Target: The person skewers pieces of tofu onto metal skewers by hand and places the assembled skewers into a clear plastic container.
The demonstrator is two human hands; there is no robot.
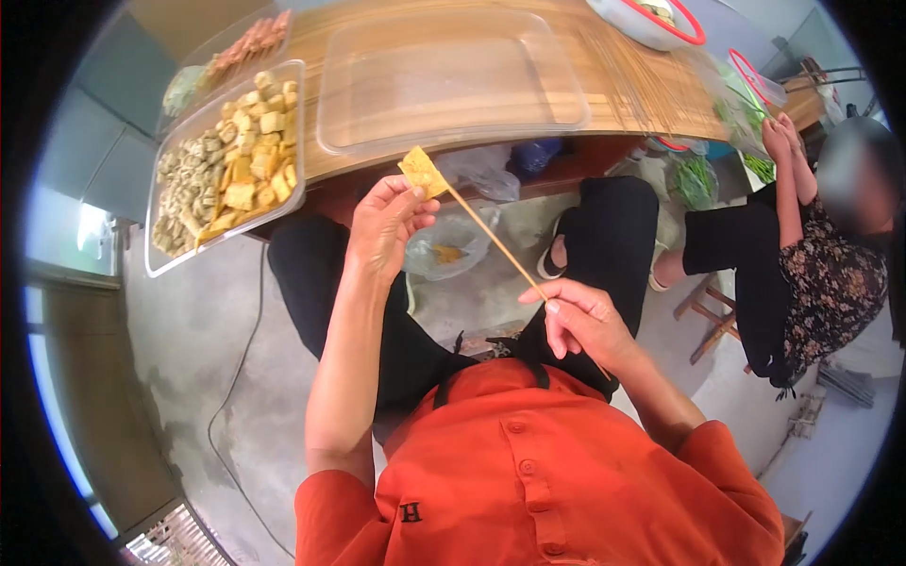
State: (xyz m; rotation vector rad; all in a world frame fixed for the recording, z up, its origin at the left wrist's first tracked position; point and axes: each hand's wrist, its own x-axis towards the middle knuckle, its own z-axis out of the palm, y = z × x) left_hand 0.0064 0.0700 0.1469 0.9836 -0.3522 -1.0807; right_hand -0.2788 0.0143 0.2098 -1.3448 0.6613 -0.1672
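My left hand (385,226) pinches a yellow piece of tofu skin (423,174) between thumb and fingers, just in front of the table edge. A thin bamboo skewer (500,242) runs from the tofu skin down to my right hand (587,325), its far tip at or in the piece. The fingers of my right hand are closed round the skewer's lower part, and its end sticks out below them. Left of my left hand, a clear tray (300,179) holds yellow fried tofu pieces (253,141) and greyish knotted pieces (186,184).
On the wooden table (453,80) lie a clear plastic lid or tray (453,141), loose skewers (637,80), and pink skewered food (253,45). A red-rimmed bowl (694,28) stands at the back. Another person (830,283) sits at right. A cable (243,363) crosses the floor.
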